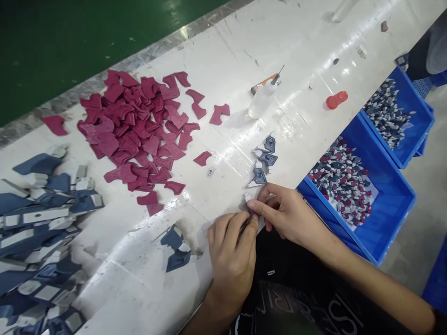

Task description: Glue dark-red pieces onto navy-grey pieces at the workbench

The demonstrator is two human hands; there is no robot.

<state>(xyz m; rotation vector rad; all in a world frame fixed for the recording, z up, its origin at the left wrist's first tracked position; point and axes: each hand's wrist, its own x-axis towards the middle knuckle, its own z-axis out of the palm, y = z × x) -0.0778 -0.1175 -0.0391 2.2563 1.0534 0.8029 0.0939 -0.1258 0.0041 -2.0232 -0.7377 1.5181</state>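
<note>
At the table's near edge my left hand point(234, 242) and my right hand point(284, 211) meet, fingers closed around one small grey-and-white plastic part point(248, 199). Most of that part is covered by my fingers. Just beyond it, a short row of blue-grey and white parts point(259, 176) lies on the table. Two more blue-grey parts point(172, 238) rest to the left of my left hand. Farther off is a large heap of maroon pieces point(139, 125), with a single maroon piece point(202, 158) lying apart from it.
A clear needle-tipped bottle point(260, 101) stands on the white table point(223, 56) beside an orange-and-black item point(262, 85). A red cap-like piece point(337, 99) lies right. Blue-grey parts point(42, 209) are piled at left. Blue bins point(394, 195) of small parts stand below the right edge.
</note>
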